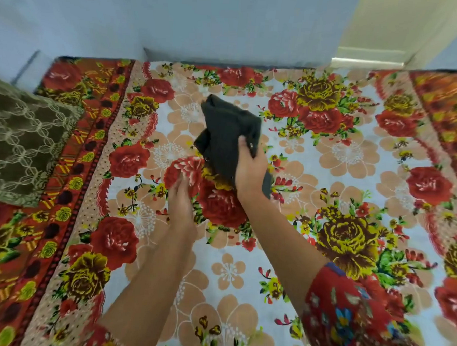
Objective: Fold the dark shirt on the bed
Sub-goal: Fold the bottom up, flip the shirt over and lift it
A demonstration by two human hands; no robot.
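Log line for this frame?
right hand: grips bunched dark fabric shirt | left hand: open, over floral bedsheet

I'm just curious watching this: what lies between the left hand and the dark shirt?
Only bare flowered bedsheet, seen in the head view. The open left hand is apart from the dark shirt, which the right hand grips.

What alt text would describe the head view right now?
The right hand grips a bunched dark shirt over a floral bedsheet; the left hand is open and empty beside it. A brown patterned cushion lies at the left edge.
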